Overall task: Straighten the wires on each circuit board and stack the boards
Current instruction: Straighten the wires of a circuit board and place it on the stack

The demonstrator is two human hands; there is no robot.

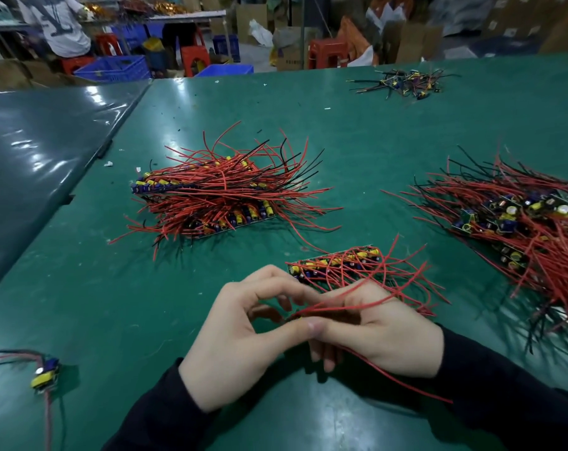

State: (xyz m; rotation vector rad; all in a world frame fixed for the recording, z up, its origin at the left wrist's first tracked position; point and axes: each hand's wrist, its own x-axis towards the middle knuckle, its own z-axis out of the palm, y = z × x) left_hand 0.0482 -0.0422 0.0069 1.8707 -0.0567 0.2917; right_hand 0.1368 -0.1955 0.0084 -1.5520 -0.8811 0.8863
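Both hands, left [243, 336] and right [386, 330], pinch thin red wires [338, 309]; stacked wired boards [217, 196] look done, the tangled heap [520, 222] remains.

Your left hand [240, 333] and right hand [383, 333] met over the green table [145, 304], pinching red wires [334, 309] between them. A wired circuit board [338, 263] lay just beyond your fingers, a stacked pile [211, 193] farther back.

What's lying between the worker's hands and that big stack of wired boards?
In the head view, one board with loose red wires, near the hands; then bare green table up to the stack.
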